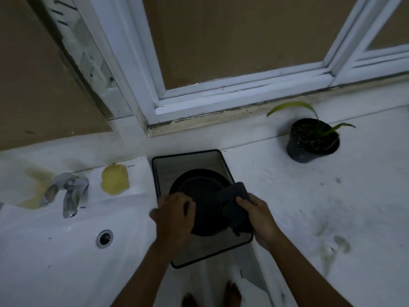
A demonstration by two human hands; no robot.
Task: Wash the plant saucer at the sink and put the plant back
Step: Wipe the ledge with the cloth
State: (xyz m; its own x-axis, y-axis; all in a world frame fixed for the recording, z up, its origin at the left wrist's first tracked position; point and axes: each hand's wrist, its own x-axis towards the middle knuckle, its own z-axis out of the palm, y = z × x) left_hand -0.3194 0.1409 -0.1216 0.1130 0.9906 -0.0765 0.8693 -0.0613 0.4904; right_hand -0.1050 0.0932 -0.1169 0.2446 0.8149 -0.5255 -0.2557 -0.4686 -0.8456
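Here, left hand (174,214) fingers clamped on saucer (204,196) rim, right hand (257,212) fingers clamped on cloth (234,202), above mesh bin (188,158).

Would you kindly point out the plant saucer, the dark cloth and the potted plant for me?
plant saucer (204,204): head view, on its dark centre.
dark cloth (235,214): head view, on the fold beside the right hand.
potted plant (297,151): head view, on the pot's outer wall.
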